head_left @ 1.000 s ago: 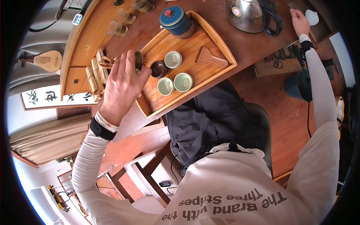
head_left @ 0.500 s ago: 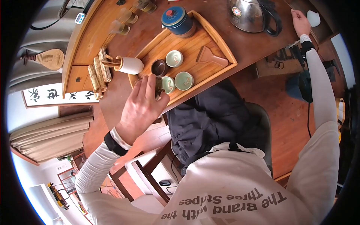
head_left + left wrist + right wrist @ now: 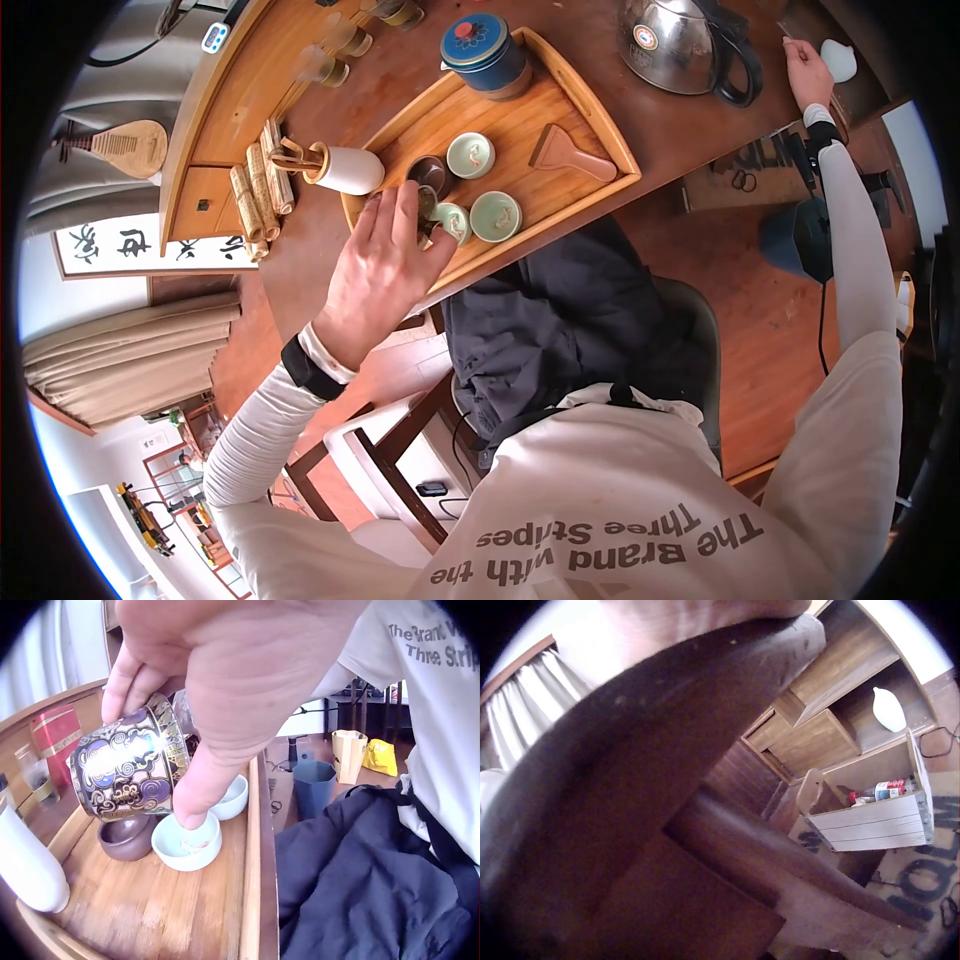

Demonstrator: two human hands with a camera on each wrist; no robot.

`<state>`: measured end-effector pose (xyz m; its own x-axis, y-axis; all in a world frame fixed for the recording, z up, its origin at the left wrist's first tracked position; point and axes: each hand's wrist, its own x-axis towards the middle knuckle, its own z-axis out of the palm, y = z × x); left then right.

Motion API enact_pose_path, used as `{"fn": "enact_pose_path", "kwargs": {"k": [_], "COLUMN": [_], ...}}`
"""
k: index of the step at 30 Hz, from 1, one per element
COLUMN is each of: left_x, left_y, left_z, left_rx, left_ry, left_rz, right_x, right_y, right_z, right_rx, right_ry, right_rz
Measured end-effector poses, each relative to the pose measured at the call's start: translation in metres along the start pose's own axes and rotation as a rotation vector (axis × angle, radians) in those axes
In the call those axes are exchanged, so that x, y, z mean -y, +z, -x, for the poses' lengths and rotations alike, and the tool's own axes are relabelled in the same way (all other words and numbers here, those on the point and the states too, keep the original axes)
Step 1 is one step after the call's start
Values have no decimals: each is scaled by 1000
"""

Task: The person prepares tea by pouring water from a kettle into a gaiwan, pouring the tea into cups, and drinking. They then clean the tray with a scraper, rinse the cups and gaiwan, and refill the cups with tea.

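The left hand curls fingers and thumb round a small patterned cup, tilted above the pale green cups at the tray's lower left. Glossy and glazed, the cup looks light but slippery and breakable, so a grip round its belly, as here, suits it better than the rim. The right hand, at the upper right of the head view, lies on the bench beside a white dish; I cannot tell how its fingers lie.
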<state>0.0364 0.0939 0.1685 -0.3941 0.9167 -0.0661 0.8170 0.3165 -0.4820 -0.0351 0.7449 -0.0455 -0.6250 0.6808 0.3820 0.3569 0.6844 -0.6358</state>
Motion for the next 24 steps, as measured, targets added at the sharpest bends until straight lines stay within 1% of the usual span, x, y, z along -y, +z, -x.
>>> {"fn": "enact_pose_path", "kwargs": {"k": [3, 7, 9, 10, 12, 13, 15, 17, 19, 24], "left_x": [4, -1, -7, -11, -19, -22, -23, -23, -26, -30], "left_y": [6, -1, -7, -12, -19, -15, -6, 0, 0, -2], "left_z": [4, -2, -12, -18, -30, -34, -38, -39, -37, -38], "left_rx": [-11, -43, -139, -139, -207, -246, -231, -201, -199, -193], "left_ry": [-37, -53, -37, -39, 3, 20, 49, 85, 82, 69], "left_rz": [16, 14, 6, 7, 44, 83, 69, 49, 61, 94], "right_x": [1, 6, 5, 5, 5, 8, 10, 5, 5, 6], "right_y": [-2, -4, -5, -4, -3, -4, -7, -5, -4, -7], "right_z": [0, 2, 1, 2, 2, 2, 2, 0, 0, 1], "right_rx": [-4, -8, 12, 13, -28, -29, 12, 17, 20, 20], "right_ry": [-15, -27, -18, -20, -50, -55, -12, -15, -15, -14], "right_rz": [46, 28, 73, 73, 84, 85, 97, 72, 45, 99]}}
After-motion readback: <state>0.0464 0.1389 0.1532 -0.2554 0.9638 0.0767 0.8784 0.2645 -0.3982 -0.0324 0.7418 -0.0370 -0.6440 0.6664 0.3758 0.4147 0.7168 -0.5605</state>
